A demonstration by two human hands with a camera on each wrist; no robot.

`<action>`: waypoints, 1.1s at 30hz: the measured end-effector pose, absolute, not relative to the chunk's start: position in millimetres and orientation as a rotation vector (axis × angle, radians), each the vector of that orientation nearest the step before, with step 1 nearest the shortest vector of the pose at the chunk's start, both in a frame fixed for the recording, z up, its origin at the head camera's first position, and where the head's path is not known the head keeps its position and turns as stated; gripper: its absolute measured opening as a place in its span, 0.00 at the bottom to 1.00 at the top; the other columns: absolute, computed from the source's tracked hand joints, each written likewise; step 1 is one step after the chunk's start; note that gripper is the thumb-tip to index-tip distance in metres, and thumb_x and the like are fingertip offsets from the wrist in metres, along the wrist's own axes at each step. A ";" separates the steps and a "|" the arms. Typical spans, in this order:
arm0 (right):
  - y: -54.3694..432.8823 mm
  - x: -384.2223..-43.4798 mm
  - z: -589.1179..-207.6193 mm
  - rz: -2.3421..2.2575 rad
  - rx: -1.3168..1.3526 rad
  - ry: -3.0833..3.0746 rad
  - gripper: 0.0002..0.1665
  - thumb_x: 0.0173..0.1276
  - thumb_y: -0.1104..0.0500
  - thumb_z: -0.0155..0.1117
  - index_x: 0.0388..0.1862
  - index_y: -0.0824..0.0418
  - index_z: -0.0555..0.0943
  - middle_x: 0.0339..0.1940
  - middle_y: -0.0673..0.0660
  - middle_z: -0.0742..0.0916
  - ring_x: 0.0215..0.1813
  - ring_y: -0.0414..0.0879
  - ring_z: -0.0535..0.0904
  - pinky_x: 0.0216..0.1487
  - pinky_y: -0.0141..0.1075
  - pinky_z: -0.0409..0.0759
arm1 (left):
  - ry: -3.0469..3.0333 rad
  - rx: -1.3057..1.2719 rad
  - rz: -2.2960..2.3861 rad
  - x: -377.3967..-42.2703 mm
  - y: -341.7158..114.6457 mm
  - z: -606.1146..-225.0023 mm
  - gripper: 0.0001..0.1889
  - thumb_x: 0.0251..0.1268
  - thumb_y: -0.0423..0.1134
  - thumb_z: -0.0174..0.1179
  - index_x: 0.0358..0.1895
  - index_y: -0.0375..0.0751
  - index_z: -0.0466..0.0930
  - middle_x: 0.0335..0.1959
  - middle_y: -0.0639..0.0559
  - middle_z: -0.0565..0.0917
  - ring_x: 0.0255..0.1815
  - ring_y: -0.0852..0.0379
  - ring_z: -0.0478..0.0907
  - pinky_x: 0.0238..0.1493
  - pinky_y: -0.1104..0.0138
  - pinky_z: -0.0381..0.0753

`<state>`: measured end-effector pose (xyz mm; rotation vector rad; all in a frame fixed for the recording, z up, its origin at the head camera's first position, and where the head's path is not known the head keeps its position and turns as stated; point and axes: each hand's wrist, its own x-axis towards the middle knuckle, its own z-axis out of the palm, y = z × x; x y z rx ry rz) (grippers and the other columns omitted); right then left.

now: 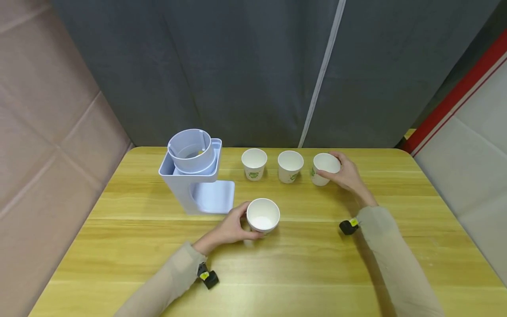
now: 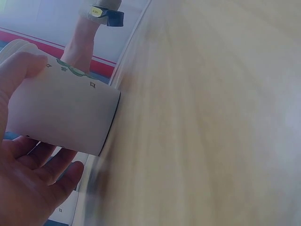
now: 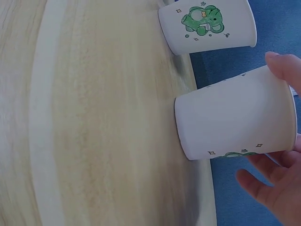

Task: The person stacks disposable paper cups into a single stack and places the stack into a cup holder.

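Note:
My left hand holds a white paper cup by its side, near the middle of the table. In the left wrist view, the thumb lies near the rim of this cup and the fingers curve along its other side. At the back right, my right hand grips another white paper cup near its rim, between thumb and fingers. That cup appears upright on the table in the right wrist view, with small green prints on its wall. Both cups have their mouths up.
Two more paper cups, one on the left and one in the middle, stand in line with the right-hand cup. A pale dispenser-like stand with a round container on top is at the left. A grey curtain hangs behind the wooden table.

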<state>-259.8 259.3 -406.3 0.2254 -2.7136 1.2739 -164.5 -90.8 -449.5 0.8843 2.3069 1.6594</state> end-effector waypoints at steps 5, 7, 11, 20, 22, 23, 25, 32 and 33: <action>261.6 -257.8 -404.1 1.255 0.207 -2.701 0.43 0.53 0.56 0.73 0.63 0.72 0.65 0.57 0.72 0.74 0.56 0.65 0.71 0.55 0.56 0.70 | 2.303 0.888 1.659 -164.0 -90.2 -448.5 0.39 0.38 0.32 0.76 0.59 0.33 0.69 0.54 0.44 0.78 0.55 0.51 0.73 0.59 0.59 0.70; 262.7 -256.7 -402.8 1.246 0.203 -2.697 0.43 0.52 0.56 0.73 0.62 0.72 0.65 0.56 0.72 0.75 0.55 0.65 0.71 0.55 0.56 0.70 | 2.305 0.891 1.659 -164.0 -90.3 -448.3 0.39 0.38 0.32 0.76 0.59 0.33 0.69 0.54 0.44 0.78 0.55 0.51 0.74 0.58 0.59 0.71; 264.3 -253.1 -398.0 1.229 0.216 -2.700 0.42 0.52 0.56 0.73 0.61 0.72 0.65 0.56 0.72 0.75 0.55 0.66 0.71 0.54 0.57 0.71 | 2.313 0.898 1.657 -164.4 -90.5 -449.1 0.38 0.38 0.32 0.75 0.59 0.33 0.69 0.54 0.43 0.78 0.54 0.51 0.74 0.57 0.59 0.71; 263.5 -238.3 -381.2 1.160 0.238 -2.738 0.42 0.53 0.54 0.73 0.62 0.71 0.66 0.57 0.71 0.74 0.55 0.66 0.71 0.53 0.58 0.71 | 2.326 0.917 1.647 -164.2 -90.7 -448.8 0.38 0.38 0.32 0.75 0.59 0.33 0.69 0.53 0.43 0.78 0.53 0.51 0.75 0.57 0.59 0.71; 262.3 -235.4 -378.0 1.147 0.267 -2.739 0.42 0.53 0.54 0.74 0.61 0.71 0.66 0.57 0.71 0.74 0.55 0.66 0.71 0.52 0.58 0.71 | 2.326 0.916 1.646 -164.3 -90.6 -448.8 0.38 0.38 0.32 0.75 0.59 0.33 0.69 0.53 0.43 0.78 0.53 0.50 0.75 0.57 0.59 0.71; 261.4 -234.0 -376.4 1.141 0.281 -2.739 0.42 0.52 0.55 0.74 0.61 0.71 0.66 0.57 0.71 0.75 0.54 0.66 0.71 0.52 0.58 0.71 | 2.326 0.916 1.646 -164.3 -90.6 -448.7 0.38 0.38 0.32 0.75 0.59 0.32 0.69 0.53 0.43 0.78 0.53 0.51 0.75 0.57 0.59 0.71; 259.2 -231.2 -373.3 1.119 0.310 -2.743 0.42 0.51 0.55 0.75 0.60 0.71 0.67 0.56 0.71 0.75 0.54 0.65 0.72 0.51 0.58 0.72 | 2.324 0.909 1.646 -164.3 -90.7 -448.6 0.38 0.38 0.32 0.76 0.59 0.33 0.69 0.53 0.43 0.78 0.53 0.51 0.75 0.57 0.59 0.71; 248.2 -221.3 -358.6 1.123 0.414 -2.708 0.41 0.49 0.58 0.76 0.59 0.70 0.69 0.54 0.70 0.77 0.51 0.64 0.74 0.47 0.56 0.73 | 2.324 0.893 1.650 -164.4 -90.5 -448.6 0.39 0.37 0.32 0.76 0.59 0.34 0.70 0.53 0.44 0.78 0.53 0.52 0.75 0.57 0.60 0.71; 246.6 -220.3 -356.5 1.128 0.434 -2.694 0.41 0.48 0.59 0.76 0.59 0.69 0.69 0.54 0.69 0.77 0.51 0.63 0.74 0.46 0.55 0.73 | 2.322 0.894 1.653 -164.4 -90.4 -448.5 0.39 0.37 0.32 0.76 0.59 0.34 0.70 0.53 0.44 0.78 0.53 0.52 0.75 0.57 0.60 0.71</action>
